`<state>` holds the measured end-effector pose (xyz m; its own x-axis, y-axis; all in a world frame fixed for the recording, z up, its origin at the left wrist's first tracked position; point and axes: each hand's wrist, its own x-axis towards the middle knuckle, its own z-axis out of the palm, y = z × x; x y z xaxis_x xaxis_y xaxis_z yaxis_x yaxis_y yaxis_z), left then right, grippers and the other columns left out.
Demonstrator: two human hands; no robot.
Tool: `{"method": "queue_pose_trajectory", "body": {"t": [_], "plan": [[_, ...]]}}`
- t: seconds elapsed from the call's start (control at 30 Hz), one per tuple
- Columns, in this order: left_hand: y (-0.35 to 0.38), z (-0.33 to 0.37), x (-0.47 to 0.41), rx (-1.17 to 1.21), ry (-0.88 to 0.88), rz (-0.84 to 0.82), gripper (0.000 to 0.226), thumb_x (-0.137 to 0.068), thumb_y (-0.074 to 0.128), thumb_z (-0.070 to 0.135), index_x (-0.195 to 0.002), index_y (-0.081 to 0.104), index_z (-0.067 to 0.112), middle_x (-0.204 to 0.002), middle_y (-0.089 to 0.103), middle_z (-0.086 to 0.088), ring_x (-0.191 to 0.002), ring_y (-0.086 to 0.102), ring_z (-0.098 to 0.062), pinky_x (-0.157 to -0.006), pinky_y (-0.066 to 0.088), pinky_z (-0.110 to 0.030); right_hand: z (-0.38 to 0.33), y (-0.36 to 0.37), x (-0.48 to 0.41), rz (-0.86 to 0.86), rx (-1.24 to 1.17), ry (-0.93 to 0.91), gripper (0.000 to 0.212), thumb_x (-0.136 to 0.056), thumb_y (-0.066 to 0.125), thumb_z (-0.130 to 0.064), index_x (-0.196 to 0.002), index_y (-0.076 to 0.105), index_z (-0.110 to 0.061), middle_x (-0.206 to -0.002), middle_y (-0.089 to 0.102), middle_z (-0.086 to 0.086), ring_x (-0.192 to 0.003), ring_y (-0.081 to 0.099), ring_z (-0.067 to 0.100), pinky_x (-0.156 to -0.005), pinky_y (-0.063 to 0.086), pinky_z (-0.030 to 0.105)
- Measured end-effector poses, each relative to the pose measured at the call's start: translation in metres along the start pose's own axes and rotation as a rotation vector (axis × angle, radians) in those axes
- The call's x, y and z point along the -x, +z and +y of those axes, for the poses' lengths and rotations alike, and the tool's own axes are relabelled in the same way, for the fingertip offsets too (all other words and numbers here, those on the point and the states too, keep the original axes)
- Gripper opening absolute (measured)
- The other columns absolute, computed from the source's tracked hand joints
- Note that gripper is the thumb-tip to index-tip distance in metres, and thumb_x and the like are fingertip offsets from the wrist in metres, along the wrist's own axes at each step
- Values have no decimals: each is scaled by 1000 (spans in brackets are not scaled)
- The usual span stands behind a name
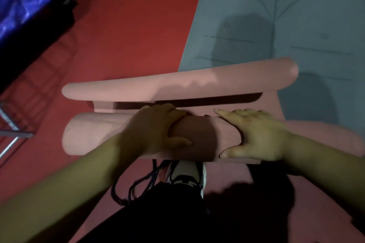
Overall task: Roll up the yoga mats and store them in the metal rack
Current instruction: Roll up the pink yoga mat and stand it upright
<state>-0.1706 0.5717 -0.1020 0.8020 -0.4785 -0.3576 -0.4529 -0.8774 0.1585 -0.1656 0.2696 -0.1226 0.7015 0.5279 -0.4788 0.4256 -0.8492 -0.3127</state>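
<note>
View from the head camera, looking down. The pink mat roll [92,136] lies crosswise on the red floor [128,25], just ahead of my shoe [185,171]. My left hand [158,130] grips it, fingers curled over the far side and thumb on the near face. My right hand [254,136] lies flat beside it, fingers spread and nearly straight, pressing down on the roll.

I judge the pairing deliberate: the curled hand holds the turns tight while the flat one keeps the roll from springing open or skewing. Both sit towards the right of the middle, leaving the left end free.

Just beyond the roll, a second pink curl [177,85] rests partly over the grey-blue mat [276,25], which lies flat and unrolled. I cannot tell whether this curl is the same mat's far end.

Metal bars [15,134] at the left edge are probably the rack, well apart from the roll. Storing has not begun. A dark cord [138,183] loops near my foot and could snag.
</note>
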Motion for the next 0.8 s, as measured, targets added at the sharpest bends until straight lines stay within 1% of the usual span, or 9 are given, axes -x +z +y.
{"method": "queue_pose_trajectory", "body": {"t": [0.07, 0.17, 0.23, 0.3, 0.4, 0.47, 0.6, 0.73, 0.8], "plan": [[18, 7, 17, -75, -19, 154, 85, -84, 36, 86, -147, 48, 30, -129, 58, -1, -113, 57, -27, -92, 44, -42, 3, -5, -8, -21, -30, -11, 121, -57, 39, -101, -157, -3, -48, -156, 42, -7, -138, 44, 22, -111, 38, 42], [39, 14, 25, -123, -54, 276, 94, -79, 44, 89, -146, 52, 24, -135, 58, -8, -120, 54, -32, -99, 41, -47, 6, -4, -13, 31, -41, -43, 119, -58, 42, -99, -158, 8, -45, -153, 48, -4, -137, 48, 23, -109, 42, 41], [38, 9, 18, -111, -52, 257, 97, -76, 43, 91, -146, 52, 25, -133, 60, -8, -119, 56, -33, -98, 43, -46, 7, 4, -11, 184, -37, -83, 110, -65, 47, -93, -158, 24, -39, -136, 61, 0, -120, 59, 28, -96, 50, 42], [31, -1, 8, -93, -70, 161, 100, -75, 36, 94, -149, 46, 29, -134, 58, -4, -119, 57, -30, -99, 43, -45, 5, 14, -6, 378, -25, -115, 97, -75, 52, -84, -154, 37, -31, -124, 64, 3, -107, 62, 31, -87, 52, 43], [26, -10, -2, -51, -82, 56, 100, -73, 29, 95, -151, 38, 33, -139, 55, 0, -125, 54, -27, -104, 40, -45, -3, 30, 2, 495, 75, -71, 83, -83, 48, -79, -150, 46, -29, -130, 61, 7, -114, 59, 34, -92, 48, 47], [26, -12, -5, -32, -83, 35, 99, -72, 29, 95, -152, 36, 35, -141, 53, 1, -127, 51, -26, -106, 37, -45, -5, 38, 4, 491, 151, -56, 88, -80, 48, -83, -149, 46, -29, -134, 59, 10, -118, 57, 34, -94, 45, 48], [21, -16, -12, -36, -102, 4, 101, -71, 26, 95, -153, 33, 37, -141, 50, 1, -128, 48, -25, -106, 37, -44, -2, 26, -2, 404, 114, -4, 106, -71, 47, -91, -157, 28, -31, -136, 59, 1, -121, 57, 29, -94, 46, 46], [36, 0, 3, -109, -79, 249, 83, -85, 35, 82, -149, 44, 30, -137, 53, -11, -125, 51, -35, -102, 38, -48, 4, 6, -13, 291, 58, 36, 112, -67, 42, -94, -157, 24, -32, -142, 58, -1, -126, 56, 28, -99, 44, 45], [50, 11, 12, -147, -99, 312, 85, -85, 41, 81, -151, 43, 28, -144, 51, -17, -131, 48, -40, -106, 37, -53, 6, 1, -17, 257, 51, 49, 112, -65, 42, -95, -157, 22, -34, -143, 57, -1, -127, 55, 28, -101, 43, 45]]}}
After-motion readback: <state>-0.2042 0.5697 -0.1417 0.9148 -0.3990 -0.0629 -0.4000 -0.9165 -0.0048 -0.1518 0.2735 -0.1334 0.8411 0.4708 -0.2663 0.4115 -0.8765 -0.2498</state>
